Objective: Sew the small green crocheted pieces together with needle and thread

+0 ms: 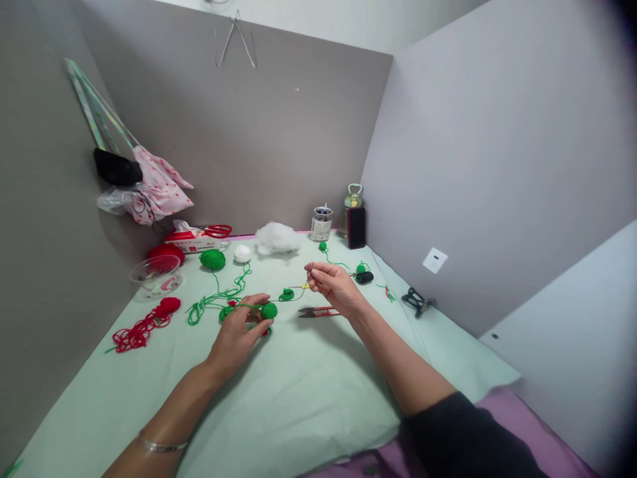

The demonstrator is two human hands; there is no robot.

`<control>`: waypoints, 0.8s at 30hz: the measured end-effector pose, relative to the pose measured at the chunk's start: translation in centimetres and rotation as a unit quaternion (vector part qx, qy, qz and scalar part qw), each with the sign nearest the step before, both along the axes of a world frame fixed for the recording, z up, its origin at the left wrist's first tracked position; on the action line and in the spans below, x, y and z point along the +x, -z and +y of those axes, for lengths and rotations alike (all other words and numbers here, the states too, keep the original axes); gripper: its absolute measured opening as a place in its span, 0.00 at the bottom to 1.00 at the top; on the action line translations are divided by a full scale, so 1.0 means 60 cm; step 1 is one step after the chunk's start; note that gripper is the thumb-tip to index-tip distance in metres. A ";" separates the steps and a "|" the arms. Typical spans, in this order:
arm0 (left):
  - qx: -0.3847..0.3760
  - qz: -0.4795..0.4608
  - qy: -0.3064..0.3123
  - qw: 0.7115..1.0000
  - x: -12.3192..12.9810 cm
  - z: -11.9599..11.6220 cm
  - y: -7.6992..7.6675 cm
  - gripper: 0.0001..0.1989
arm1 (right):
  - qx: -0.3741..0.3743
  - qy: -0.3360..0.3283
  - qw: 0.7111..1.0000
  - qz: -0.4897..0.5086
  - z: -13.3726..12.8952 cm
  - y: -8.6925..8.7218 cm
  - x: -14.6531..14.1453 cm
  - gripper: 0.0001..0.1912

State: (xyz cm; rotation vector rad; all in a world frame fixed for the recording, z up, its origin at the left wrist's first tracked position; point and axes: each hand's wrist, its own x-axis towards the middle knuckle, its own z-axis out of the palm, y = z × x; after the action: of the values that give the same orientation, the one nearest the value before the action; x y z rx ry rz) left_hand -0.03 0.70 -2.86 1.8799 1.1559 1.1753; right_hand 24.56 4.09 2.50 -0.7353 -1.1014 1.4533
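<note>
Near the middle of the table, my left hand (239, 332) has its thumb and fingers around a small green crocheted piece (269, 311), with bits of red and green under and behind the fingers. To the right and a little higher, my right hand (331, 282) is closed in a pinch, and a thin dark thread runs from its fingertips toward the green piece. Whether a needle is in the pinch is too small to tell. Thread snips (313, 312) with red handles lie below my right hand. A small green coil (286, 295) rests between the hands.
Red yarn (142, 328) and loose green yarn (199, 309) lie at the left. Behind are a green ball (213, 259), white stuffing (277, 239), a pen tin (321, 226) and a phone (356, 228). A black spool (364, 277) and black hair clip (417, 301) are at the right.
</note>
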 end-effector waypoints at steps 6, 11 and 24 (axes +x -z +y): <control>0.003 0.007 -0.003 1.000 0.000 -0.001 -0.001 0.20 | -0.008 0.005 1.000 0.000 -0.001 -0.004 -0.001 0.17; 0.001 -0.007 -0.012 1.000 0.001 0.003 0.009 0.21 | 0.089 0.040 0.995 -0.032 -0.036 -0.032 -0.009 0.13; -0.090 -0.220 -0.038 0.971 0.006 -0.012 -0.047 0.18 | 0.061 -0.155 0.982 -0.091 -0.115 -0.018 -0.076 0.09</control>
State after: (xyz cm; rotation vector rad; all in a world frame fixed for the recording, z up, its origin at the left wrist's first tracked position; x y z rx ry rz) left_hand 0.31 0.01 -0.03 1.3576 1.0489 1.3905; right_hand 20.03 -2.84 3.60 -0.6391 -1.4855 1.5812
